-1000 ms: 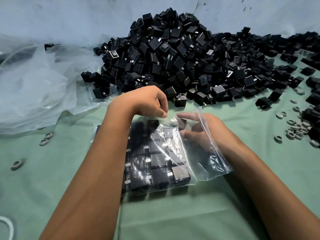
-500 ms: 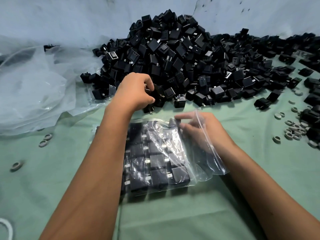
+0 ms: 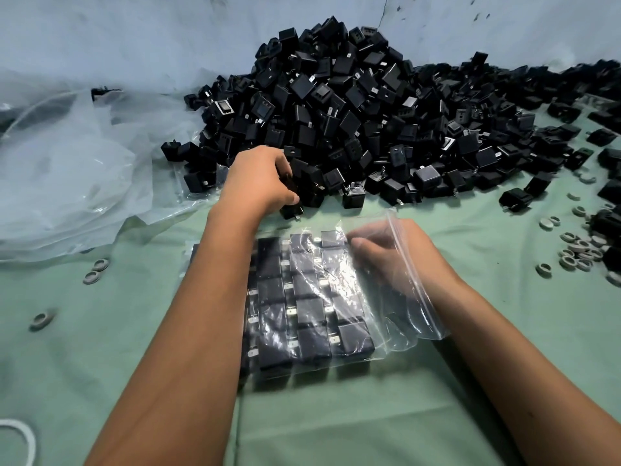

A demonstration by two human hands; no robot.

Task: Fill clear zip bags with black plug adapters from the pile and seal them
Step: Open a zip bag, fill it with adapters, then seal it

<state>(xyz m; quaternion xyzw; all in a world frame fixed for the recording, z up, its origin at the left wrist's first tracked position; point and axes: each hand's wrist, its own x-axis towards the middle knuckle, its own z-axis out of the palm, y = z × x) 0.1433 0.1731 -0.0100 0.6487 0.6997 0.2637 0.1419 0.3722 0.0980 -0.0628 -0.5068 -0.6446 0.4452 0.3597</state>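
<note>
Left hand (image 3: 260, 179) at near edge of adapter pile (image 3: 353, 112), fingers curled round one or more black adapters (image 3: 291, 210), prongs poking out below the grip. Right hand (image 3: 386, 253) just short of the pile, inside mouth of clear zip bag (image 3: 336, 297), fingers loosely bent against the top-right adapter of the rows, seen through film; real pinch or mere touch, cannot tell. Bag flat on green cloth (image 3: 336, 415) on the near side of the pile, mostly packed in neat rows, mouth open at right, not sealed. Crumpled plastic sheeting (image 3: 67, 169) left of the pile, small grey rings (image 3: 578, 250) scattered right of it. Risks, as judgement: prongs snagging or puncturing thin film on entry; packed rows knocked askew if new piece shoved in; mouth flopping closed if right hand slips; overfill keeping zip from closing; neighbours dragged off pile edge onto bag.
</note>
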